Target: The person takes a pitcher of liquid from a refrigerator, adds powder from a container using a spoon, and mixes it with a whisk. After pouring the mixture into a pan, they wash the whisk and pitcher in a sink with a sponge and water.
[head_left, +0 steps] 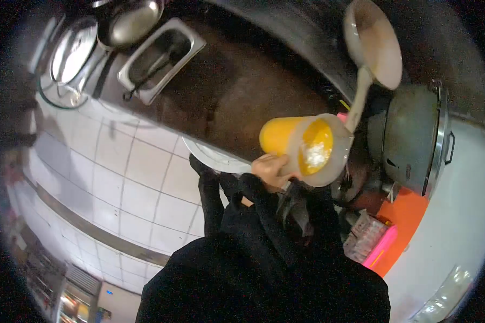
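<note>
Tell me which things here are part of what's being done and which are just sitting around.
In use: pitcher of yellow liquid, held in the left hand; ladle above it.
Lying about: steel tray, pan, large grey pot, white plate.

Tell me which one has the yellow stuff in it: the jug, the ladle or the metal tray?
The see-through jug gripped by the hand. The ladle holds pale brownish liquid instead, and the metal tray looks dark inside.
</note>
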A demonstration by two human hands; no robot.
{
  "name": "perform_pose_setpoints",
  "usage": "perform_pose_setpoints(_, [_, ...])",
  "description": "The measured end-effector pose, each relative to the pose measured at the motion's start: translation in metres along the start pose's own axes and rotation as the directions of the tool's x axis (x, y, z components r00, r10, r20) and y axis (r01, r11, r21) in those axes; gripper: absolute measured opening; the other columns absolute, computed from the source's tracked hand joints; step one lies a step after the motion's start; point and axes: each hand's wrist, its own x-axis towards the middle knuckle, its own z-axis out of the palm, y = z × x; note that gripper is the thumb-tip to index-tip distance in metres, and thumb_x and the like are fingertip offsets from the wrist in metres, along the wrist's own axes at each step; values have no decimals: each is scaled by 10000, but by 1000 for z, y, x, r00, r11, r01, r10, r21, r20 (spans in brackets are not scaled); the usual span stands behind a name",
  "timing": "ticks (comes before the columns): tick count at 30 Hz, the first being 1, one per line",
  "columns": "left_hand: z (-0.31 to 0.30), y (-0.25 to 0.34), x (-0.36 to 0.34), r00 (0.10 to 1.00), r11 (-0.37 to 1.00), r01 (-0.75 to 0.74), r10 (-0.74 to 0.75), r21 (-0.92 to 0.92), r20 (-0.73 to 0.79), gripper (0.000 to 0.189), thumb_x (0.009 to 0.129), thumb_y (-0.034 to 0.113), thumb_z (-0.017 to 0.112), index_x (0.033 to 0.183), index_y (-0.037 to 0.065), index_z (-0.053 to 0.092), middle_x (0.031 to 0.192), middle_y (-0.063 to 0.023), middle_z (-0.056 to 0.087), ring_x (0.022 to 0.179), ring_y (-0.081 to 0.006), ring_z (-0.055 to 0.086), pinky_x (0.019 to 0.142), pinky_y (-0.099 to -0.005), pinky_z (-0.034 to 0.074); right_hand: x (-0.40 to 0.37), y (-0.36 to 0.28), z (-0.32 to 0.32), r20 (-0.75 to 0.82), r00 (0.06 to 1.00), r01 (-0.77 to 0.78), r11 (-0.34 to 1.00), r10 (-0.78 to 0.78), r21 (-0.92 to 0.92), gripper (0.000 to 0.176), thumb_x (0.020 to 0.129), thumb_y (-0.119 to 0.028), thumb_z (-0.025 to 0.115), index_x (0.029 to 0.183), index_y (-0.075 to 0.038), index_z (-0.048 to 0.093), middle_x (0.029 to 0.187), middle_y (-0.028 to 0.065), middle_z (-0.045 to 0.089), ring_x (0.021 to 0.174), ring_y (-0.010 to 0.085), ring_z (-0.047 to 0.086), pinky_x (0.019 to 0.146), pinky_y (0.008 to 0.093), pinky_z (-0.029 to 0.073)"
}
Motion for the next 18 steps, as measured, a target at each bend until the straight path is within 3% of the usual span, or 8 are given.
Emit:
perform_pose_setpoints(2, [-2,5,-6,990,990,134,-132,52,-42,293,511,206,672,682,32,510,569,-114,501,547,-256,510,499,-315,404,-10,19,11,3,997,-78,997,78,20,397,691,-372,533,834,-18,422,709,134,505,641,295,492,585,366,392])
perform_pose_setpoints(3, [-4,9,-8,994,991,108,-108,73,-10,293,511,206,672,682,32,510,569,-114,501,547,-256,510,499,-315,404,-10,25,14,-1,994,-113,993,113,26,404,689,-377,534,838,-18,421,711,135,506,645,297,494,587,367,393])
perform_pose_setpoints(6, [2,19,-17,945,969,237,-212,73,-248,267,497,61,686,638,-9,471,549,-88,447,467,-115,396,444,-221,342,-8,16,18,-88,960,-277,952,267,-134,496,678,-462,509,891,-19,443,760,183,517,690,339,505,595,421,396])
perform_pose_setpoints(9, [6,17,-22,939,946,294,-259,136,-224,245,507,23,664,628,-10,453,525,-70,420,486,-77,355,433,-220,322,6,18,16,43,928,-366,926,370,-88,487,672,-497,493,827,-36,514,772,185,518,699,336,514,598,435,407])
perform_pose_setpoints(11, [1,16,-23,923,932,315,-258,177,-287,286,504,97,699,675,7,489,564,-113,484,479,-172,472,437,-248,348,11,27,34,63,940,-295,895,334,-335,502,661,-532,475,773,-52,567,782,173,535,711,320,529,603,439,417])
perform_pose_setpoints(12, [-3,16,-22,925,930,310,-247,199,-289,286,504,97,699,675,7,489,564,-113,484,479,-172,472,437,-248,348,11,12,29,75,940,-294,902,333,-317,502,661,-532,475,773,-52,567,782,173,535,711,320,529,603,439,417])
perform_pose_setpoints(15, [-13,26,-11,920,897,373,-326,238,-216,271,508,82,697,626,-3,469,495,-99,428,464,-88,374,433,-229,334,15,-9,11,197,904,-351,921,380,-168,511,661,-447,519,858,24,546,747,213,546,689,345,524,628,386,405])
perform_pose_setpoints(18, [-22,24,-6,886,878,453,-426,154,-182,281,515,133,678,651,8,466,484,-70,415,474,-81,349,424,-233,315,13,-4,4,257,799,-482,834,544,-267,532,623,-446,548,860,30,542,793,214,545,706,340,526,629,391,404])
